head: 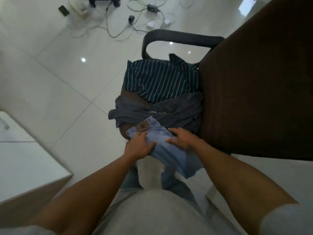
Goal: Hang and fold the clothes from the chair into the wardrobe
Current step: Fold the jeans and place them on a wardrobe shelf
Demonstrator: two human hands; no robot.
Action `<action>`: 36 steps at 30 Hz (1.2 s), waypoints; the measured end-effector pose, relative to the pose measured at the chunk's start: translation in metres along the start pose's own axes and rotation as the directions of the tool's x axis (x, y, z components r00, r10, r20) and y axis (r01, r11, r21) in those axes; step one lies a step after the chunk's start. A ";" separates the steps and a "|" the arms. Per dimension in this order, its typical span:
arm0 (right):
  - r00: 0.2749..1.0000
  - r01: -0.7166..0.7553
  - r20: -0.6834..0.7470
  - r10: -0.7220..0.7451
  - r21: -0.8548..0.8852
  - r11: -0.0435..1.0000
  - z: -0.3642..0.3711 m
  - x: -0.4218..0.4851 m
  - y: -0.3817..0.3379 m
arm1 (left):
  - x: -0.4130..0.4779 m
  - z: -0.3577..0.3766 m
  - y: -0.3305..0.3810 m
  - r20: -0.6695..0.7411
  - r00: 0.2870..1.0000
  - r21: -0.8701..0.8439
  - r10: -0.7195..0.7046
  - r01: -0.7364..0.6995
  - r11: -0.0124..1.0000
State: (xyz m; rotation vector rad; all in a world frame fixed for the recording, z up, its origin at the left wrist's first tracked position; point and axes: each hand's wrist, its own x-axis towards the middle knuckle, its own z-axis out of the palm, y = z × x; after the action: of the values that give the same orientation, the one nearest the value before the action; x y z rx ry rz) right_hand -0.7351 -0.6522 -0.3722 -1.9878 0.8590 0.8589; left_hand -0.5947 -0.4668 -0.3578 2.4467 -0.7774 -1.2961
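A brown office chair [254, 99] stands in front of me with clothes piled on its seat. Light blue jeans [169, 150] lie at the near edge of the seat and hang down off it. My left hand [138, 146] grips the jeans at the waistband, thumb over the cloth. My right hand [183, 138] lies on the jeans beside it, fingers curled into the denim. Behind the jeans is a crumpled dark grey garment [160, 111]. Farther back lies a dark shirt with teal stripes [160, 80].
The chair's black armrest [177, 35] arches over the far side of the seat. Cables, chargers and a phone [63, 10] lie scattered on the white tiled floor [59, 73] beyond. A white cabinet top [25, 158] stands at my left.
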 end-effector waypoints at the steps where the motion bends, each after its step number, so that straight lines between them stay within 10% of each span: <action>1: 1.000 0.010 0.011 -0.010 0.001 1.000 -0.001 0.000 0.004 | -0.006 0.008 0.003 -0.027 0.999 -0.026 -0.039 0.039 0.999; 16: 0.973 -0.222 -0.048 0.224 0.047 0.974 0.019 -0.010 0.017 | -0.028 0.055 0.064 -0.288 0.895 -0.416 -0.342 0.204 0.886; 25: 0.962 0.065 -0.271 0.030 0.334 0.940 0.014 -0.031 0.023 | -0.024 0.035 0.077 -0.110 0.791 -0.688 -0.602 0.376 0.620; 31: 0.911 0.218 -0.411 0.023 0.530 0.819 0.003 -0.059 0.026 | -0.038 0.034 0.073 -0.087 0.864 -0.881 -0.496 0.166 0.444; 36: 0.890 0.237 -0.438 0.127 0.683 0.690 -0.011 -0.075 0.023 | -0.055 0.016 0.080 -0.194 0.928 -0.781 -0.319 0.051 0.623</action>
State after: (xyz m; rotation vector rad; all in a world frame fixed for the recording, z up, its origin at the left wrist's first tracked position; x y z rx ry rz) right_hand -0.7908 -0.6519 -0.3162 -1.4699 1.1675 -0.0604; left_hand -0.6598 -0.5011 -0.2917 1.9386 0.1460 -0.9533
